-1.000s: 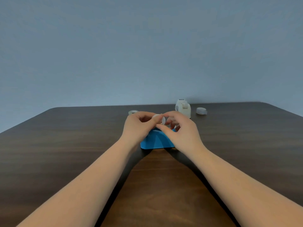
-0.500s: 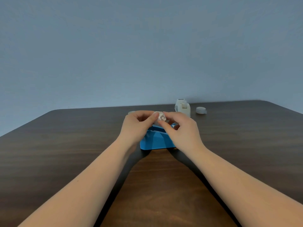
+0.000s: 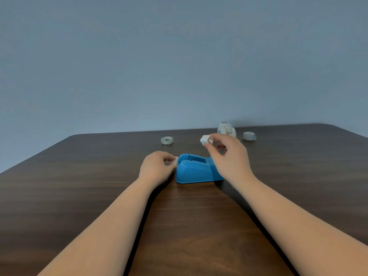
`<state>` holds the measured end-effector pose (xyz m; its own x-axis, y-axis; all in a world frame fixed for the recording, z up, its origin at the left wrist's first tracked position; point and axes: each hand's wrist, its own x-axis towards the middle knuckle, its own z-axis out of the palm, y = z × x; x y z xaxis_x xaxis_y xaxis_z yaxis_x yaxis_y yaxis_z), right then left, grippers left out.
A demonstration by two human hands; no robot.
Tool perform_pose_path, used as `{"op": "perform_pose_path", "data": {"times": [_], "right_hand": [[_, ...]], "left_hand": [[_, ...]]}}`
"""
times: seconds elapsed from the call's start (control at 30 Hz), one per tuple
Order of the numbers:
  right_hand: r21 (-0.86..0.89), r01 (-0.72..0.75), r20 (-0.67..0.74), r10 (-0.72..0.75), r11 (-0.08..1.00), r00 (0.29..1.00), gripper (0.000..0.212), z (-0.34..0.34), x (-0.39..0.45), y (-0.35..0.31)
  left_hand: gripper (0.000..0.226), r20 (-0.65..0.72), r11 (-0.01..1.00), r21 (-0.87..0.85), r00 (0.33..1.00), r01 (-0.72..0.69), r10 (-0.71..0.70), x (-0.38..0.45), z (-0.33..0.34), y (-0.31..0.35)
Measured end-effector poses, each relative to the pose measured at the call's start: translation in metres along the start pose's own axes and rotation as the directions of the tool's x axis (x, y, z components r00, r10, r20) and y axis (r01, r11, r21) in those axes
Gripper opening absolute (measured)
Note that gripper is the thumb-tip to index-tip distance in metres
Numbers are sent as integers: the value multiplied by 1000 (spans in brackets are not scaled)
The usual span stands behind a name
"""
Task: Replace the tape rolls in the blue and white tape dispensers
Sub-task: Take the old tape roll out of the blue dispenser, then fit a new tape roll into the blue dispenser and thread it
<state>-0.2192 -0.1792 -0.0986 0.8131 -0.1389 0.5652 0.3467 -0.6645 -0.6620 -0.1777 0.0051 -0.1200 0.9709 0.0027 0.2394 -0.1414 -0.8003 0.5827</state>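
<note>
The blue tape dispenser (image 3: pixel 196 169) sat on the dark wood-grain bench (image 3: pixel 79 176), near the middle, between the person's two hands. Its roll well, open at the top, showed no roll inside.

The right hand (image 3: pixel 229 158) was raised above the far end of the dispenser, and its fingers (image 3: pixel 214 149) were pinched on a small white spool core (image 3: pixel 206 140), which was held in the air, clear of the dispenser. The core looked blocky, with a hollow facing the camera.

The left hand (image 3: pixel 157 168) was low, just beside the dispenser's left end, its fingers drawn together on a small white piece (image 3: pixel 175 160). That piece was blurred, and I could not tell whether it touched the dispenser or the bench.

The white tape dispenser (image 3: pixel 226 129) stood farther back, near the bench's far edge, partly hidden behind the right hand. A clear tape roll (image 3: pixel 166 140) lay flat to the back left, well apart from both dispensers. A second, paler tape roll (image 3: pixel 249 135) lay flat at the back right, just beside the white dispenser.

No brand, label or writing could be read on either dispenser, the rolls or the core; everything was too small or plain in this view. A plain grey-blue wall (image 3: pixel 179 66) stood behind the bench.
</note>
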Motion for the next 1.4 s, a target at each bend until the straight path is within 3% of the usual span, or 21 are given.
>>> {"op": "perform_pose_path", "data": {"times": [0.1, 0.23, 0.3, 0.37, 0.5, 0.73, 0.83, 0.93, 1.07, 1.2, 1.33, 1.4], "right_hand": [[-33, -15, 5, 15, 999, 1000, 27, -2, 4, -1], [-38, -79, 25, 80, 996, 996, 28, 3, 17, -5], [-31, -91, 36, 92, 995, 995, 27, 8, 23, -8], [-48, -62, 38, 64, 997, 997, 27, 13, 27, -9], [-50, -37, 33, 38, 998, 999, 26, 22, 35, -2], [-87, -18, 25, 20, 996, 999, 21, 19, 44, 16], [-118, -13, 24, 16, 993, 1000, 22, 18, 43, 21], [-134, 19, 33, -14, 991, 999, 23, 16, 41, 21], [-136, 28, 35, -24, 990, 999, 23, 12, 38, 21], [-95, -32, 24, 34, 995, 999, 24, 8, 33, 17], [-44, -57, 48, 59, 997, 997, 24, 6, 23, 9], [-39, -69, 77, 72, 997, 994, 24, 5, 18, 5]], "left_hand": [[23, 26, 997, 70, 999, -25, 23, -1, 2, -1], [24, -151, 998, 31, 987, -46, 50, 4, 0, 8], [26, -191, 988, 114, 973, -107, 127, 16, -2, 8], [32, -119, 952, 253, 971, -175, 210, 33, -3, 5], [61, -16, 933, 339, 990, -125, 138, 63, 0, -9], [69, 219, 919, 361, 972, -158, 81, 118, 17, -30], [68, 253, 913, 387, 967, -128, 29, 131, 24, -32], [63, 193, 934, 353, 981, -47, -24, 134, 27, -31], [55, 78, 939, 341, 997, -40, 14, 122, 22, -32], [52, 84, 956, 290, 996, -51, 28, 103, 7, -40], [44, 37, 985, 170, 999, -3, -3, 73, -10, -42], [45, -24, 999, -3, 999, 32, -32, 54, -14, -35]]}}
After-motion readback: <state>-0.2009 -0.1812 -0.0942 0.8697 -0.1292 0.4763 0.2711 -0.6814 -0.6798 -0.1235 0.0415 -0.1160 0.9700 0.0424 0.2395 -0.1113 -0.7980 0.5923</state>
